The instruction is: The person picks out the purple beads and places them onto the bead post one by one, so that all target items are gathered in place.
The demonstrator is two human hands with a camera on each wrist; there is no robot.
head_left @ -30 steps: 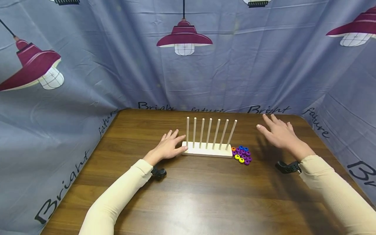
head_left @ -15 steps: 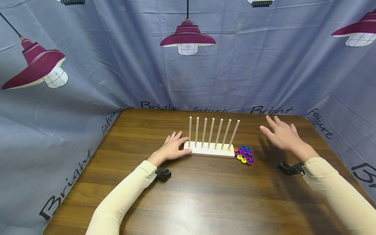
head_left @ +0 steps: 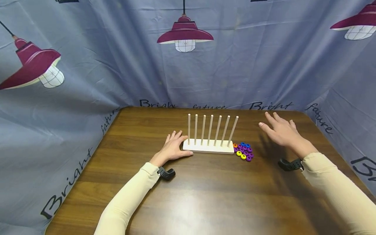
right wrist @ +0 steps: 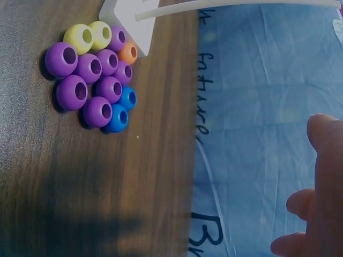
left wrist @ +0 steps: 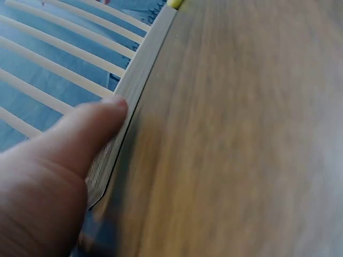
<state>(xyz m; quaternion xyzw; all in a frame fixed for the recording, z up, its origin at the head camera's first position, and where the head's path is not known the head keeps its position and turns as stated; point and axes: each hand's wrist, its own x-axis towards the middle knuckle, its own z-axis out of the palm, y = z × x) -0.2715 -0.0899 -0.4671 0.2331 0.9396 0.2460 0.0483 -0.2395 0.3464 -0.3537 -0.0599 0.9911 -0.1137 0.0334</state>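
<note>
A pale wooden base with several upright pegs (head_left: 208, 148) stands on the table, the pegs bare. At its left end is my left hand (head_left: 171, 147), fingers spread, index fingertip by the back corner and thumb along the front edge. In the left wrist view the thumb (left wrist: 102, 126) lies against that edge. Beside the base's right end sits a cluster of round beads with holes (right wrist: 88, 69): purple, yellow, blue and one orange. Farther right, my right hand (head_left: 280, 132) hovers over the table with fingers extended and holds nothing.
The brown wooden table (head_left: 188, 192) extends around the pegged base. A blue curtain (head_left: 235, 65) printed with lamps and lettering hangs behind and along both sides. Black camera straps (head_left: 166, 173) sit on both wrists.
My left thumb has slid from the top of the base to its front edge. The right hand stays at about the same spot; the head view shifts slightly.
</note>
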